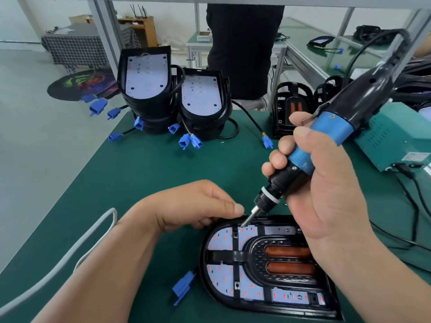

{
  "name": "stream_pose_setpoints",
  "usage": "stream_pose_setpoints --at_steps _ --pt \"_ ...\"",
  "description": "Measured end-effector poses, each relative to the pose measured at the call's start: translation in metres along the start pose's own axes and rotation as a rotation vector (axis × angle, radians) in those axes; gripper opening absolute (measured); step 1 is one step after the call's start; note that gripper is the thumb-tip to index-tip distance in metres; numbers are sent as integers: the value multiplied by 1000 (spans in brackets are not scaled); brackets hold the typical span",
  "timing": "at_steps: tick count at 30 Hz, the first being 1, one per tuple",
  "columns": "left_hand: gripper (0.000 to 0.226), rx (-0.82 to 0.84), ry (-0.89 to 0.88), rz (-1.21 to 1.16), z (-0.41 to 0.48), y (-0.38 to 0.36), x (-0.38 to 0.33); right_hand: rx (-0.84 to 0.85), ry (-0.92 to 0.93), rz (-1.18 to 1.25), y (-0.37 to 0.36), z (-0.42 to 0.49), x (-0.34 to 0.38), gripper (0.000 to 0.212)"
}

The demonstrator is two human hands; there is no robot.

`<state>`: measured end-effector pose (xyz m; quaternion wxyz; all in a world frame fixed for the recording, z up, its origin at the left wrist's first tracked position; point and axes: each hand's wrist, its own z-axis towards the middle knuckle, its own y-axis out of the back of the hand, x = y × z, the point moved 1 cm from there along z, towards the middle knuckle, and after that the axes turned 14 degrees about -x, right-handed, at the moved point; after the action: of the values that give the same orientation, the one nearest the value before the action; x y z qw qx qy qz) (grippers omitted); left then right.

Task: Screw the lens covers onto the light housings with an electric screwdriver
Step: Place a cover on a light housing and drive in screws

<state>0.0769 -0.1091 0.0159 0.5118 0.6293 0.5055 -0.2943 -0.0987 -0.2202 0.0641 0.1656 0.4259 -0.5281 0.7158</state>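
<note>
A black oval light housing [268, 310] lies flat on the green mat near me, showing a white LED board with red dots and a black lens cover [254, 254] with two amber tubes. My right hand [326, 197] grips a blue and black electric screwdriver [326, 136], tilted, its bit tip on the housing's top edge near a screw hole. My left hand [198, 206] rests at the housing's upper left rim, thumb and fingers pinched right beside the bit tip; whether a screw sits between them is hidden.
Two stacks of black housings [147, 73] with blue connectors [186, 141] stand at the mat's far left. A green power box [391, 141] and cables lie at right. A loose blue connector [183, 286] and a white cable [93, 248] lie near left. A person in black stands behind.
</note>
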Motion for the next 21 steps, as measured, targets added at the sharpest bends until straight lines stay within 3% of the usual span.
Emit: stream_pose_setpoints --at_steps 8,13,21 --pt "45 -3 -42 -5 0 -2 -2 -12 41 -71 2 -4 -10 23" --pt "62 -2 -38 -5 0 -2 -2 4 53 -75 3 -4 -11 22" --pt "64 -3 -37 14 2 -2 0 18 59 -82 3 -6 -13 21"
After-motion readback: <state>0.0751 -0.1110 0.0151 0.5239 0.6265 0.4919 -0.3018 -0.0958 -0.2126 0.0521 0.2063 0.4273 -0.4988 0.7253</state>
